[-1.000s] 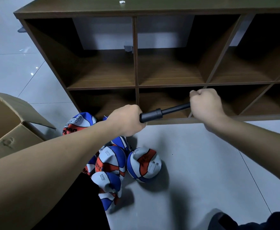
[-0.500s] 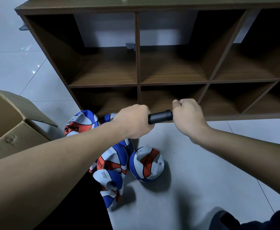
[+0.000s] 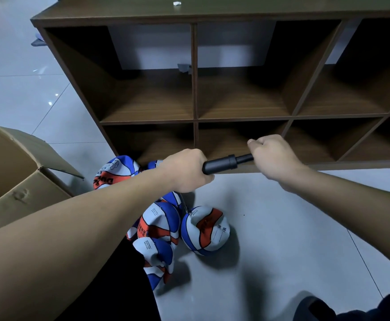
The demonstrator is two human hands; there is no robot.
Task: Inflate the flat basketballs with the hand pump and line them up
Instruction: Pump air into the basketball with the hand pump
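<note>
While the left hand (image 3: 184,173) wraps its fingers round the barrel of the black hand pump (image 3: 224,163), the right hand (image 3: 274,159) is closed round the far end of it, where the handle must sit inside the fist. One thin rod shows between the barrel's collar and the right fist, a short stretch only. The pump lies nearly level in the air, in front of the lower row of the brown shelf unit (image 3: 195,72).

Below the hands, on the pale tiled floor (image 3: 293,228), lies a heap of flat basketballs (image 3: 159,224) in blue, white and orange. One ball (image 3: 204,230), rounder than the rest, sits just to the right of the heap and touches it. Another ball (image 3: 114,169), partly behind the left forearm, lies against the foot of the shelf. Between and below these I count at least three more crumpled skins, though the arm hides part of the pile and the full number may be higher.

The shelf shows two rows of compartments, three across in clear view and a fourth cut off at the right edge. One small white scrap (image 3: 176,3) lies on its top board. One open cardboard box (image 3: 15,172) stands at the left, one flap hanging outward.
</note>
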